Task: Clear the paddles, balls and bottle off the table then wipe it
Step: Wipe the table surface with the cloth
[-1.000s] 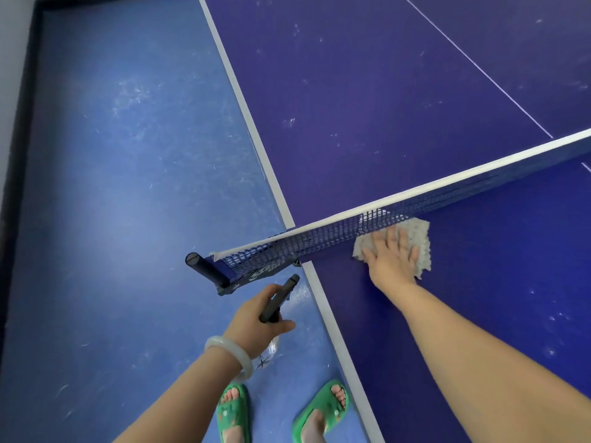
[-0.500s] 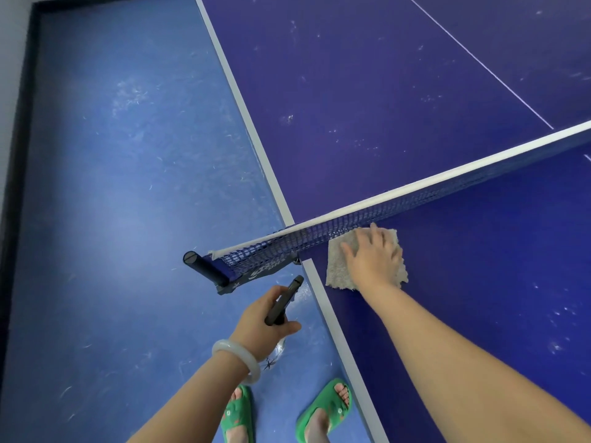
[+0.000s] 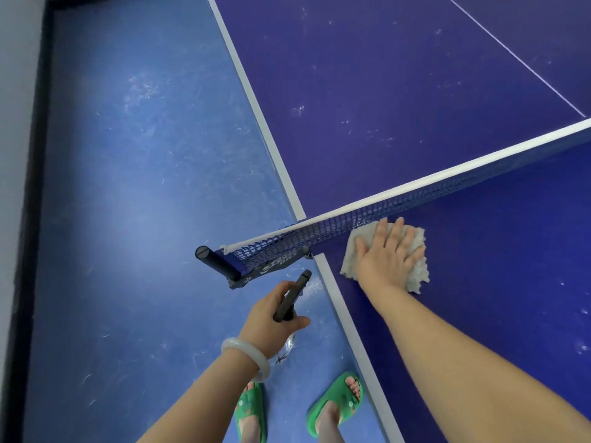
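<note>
My right hand (image 3: 387, 254) presses flat, fingers spread, on a beige fluffy cloth (image 3: 417, 274). The cloth lies on the dark blue ping-pong table (image 3: 479, 298), right against the net (image 3: 399, 207) and near the table's white left edge. My left hand (image 3: 267, 319) hangs beside the table over the floor and grips a slim dark handle-like object (image 3: 294, 292). A clear plastic part (image 3: 287, 345) shows below that hand. No paddles or balls are in sight on the visible table surface, which carries pale dusty smudges.
The net's dark post and clamp (image 3: 220, 263) stick out past the table edge, just above my left hand. Blue scuffed floor (image 3: 144, 219) lies to the left, bounded by a black skirting (image 3: 32, 187). My feet in green slippers (image 3: 335, 401) stand by the table.
My right hand slid the cloth left along the net toward the table's edge, then stayed near there with the fingers turned more to the right. My left hand barely moved.
</note>
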Demonstrator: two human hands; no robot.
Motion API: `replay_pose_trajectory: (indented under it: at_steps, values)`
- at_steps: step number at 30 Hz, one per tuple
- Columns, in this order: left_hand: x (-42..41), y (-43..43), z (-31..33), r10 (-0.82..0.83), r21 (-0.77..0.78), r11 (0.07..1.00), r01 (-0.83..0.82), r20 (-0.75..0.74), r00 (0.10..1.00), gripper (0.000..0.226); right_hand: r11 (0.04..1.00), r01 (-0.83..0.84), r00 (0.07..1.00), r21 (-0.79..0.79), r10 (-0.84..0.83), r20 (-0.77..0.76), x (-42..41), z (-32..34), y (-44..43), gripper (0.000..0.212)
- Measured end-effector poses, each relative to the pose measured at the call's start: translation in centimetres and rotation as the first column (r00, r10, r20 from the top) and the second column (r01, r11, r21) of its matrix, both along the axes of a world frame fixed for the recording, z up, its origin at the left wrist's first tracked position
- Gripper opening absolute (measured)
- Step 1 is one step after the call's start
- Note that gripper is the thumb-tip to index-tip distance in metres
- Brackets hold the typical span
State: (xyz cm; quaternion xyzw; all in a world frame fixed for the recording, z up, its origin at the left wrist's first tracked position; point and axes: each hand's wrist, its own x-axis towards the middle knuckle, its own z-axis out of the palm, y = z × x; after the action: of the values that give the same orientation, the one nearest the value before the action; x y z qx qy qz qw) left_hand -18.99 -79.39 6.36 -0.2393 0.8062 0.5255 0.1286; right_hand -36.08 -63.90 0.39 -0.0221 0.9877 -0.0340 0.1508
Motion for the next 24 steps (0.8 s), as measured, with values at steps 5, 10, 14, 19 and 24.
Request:
replay_pose_trajectory:
  at_steps: [5, 10, 14, 19, 24]
  values:
    - [0.3, 0.0, 0.0, 0.004, 0.037, 0.999, -0.004, -0.007, 1.000, 0.040, 0.918, -0.396, 0.917, 0.005, 0.395, -0.048, 6.1, 0.0, -2.8, 0.069]
    - [0.1, -0.6, 0.0, -0.019, 0.013, 1.000, 0.019, -0.009, 1.000, 0.041, 0.900, -0.435, 0.893, 0.030, 0.435, -0.120, 6.7, -0.5, 4.5, 0.069]
    - [-0.1, -0.6, 0.4, -0.045, 0.016, 0.999, 0.045, -0.020, 0.999, 0.041, 0.992, -0.122, 0.988, 0.029, 0.124, -0.096, 2.9, -0.3, 4.5, 0.066]
    - [-0.4, 0.2, 0.7, -0.066, 0.033, 0.997, 0.067, -0.047, 0.997, 0.040, 0.978, -0.208, 0.969, 0.010, 0.207, -0.133, 6.8, -0.2, 1.0, 0.067]
    - [-1.4, 0.8, 1.1, -0.082, 0.027, 0.996, 0.085, -0.110, 0.991, 0.041, 0.920, -0.392, 0.910, 0.022, 0.391, -0.135, 9.7, -0.2, 6.8, 0.066]
